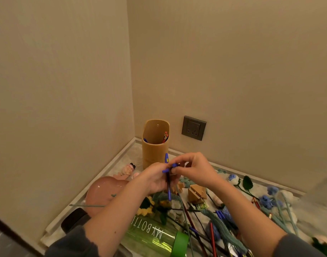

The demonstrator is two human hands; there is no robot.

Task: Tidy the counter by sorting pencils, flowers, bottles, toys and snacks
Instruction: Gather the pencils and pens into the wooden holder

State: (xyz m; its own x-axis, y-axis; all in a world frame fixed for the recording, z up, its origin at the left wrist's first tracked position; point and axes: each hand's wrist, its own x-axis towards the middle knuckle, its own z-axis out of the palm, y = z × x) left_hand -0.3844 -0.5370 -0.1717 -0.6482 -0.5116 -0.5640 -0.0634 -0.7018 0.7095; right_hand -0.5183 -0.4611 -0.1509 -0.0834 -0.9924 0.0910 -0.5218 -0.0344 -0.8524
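Note:
My left hand [156, 178] grips a small bundle of blue pens [168, 188], held upright in front of the tan pencil holder [155, 145] in the counter's corner. My right hand [191, 168] pinches the blue cap end of one of these pens beside the left fingers. The holder has a few pens and pencils inside. Knitted flowers [270, 197], more pens and pencils [212, 236] and a green bottle [159, 236] marked "MY BOTTLE" lie scattered on the counter below my arms.
A pink dish [101, 190] lies at the left, with a small doll toy [130, 168] behind it and a dark lidded container [75, 219] in front. Wooden block toys [196, 193] sit mid-counter. A wall socket [193, 127] is to the right of the holder. Walls close the corner.

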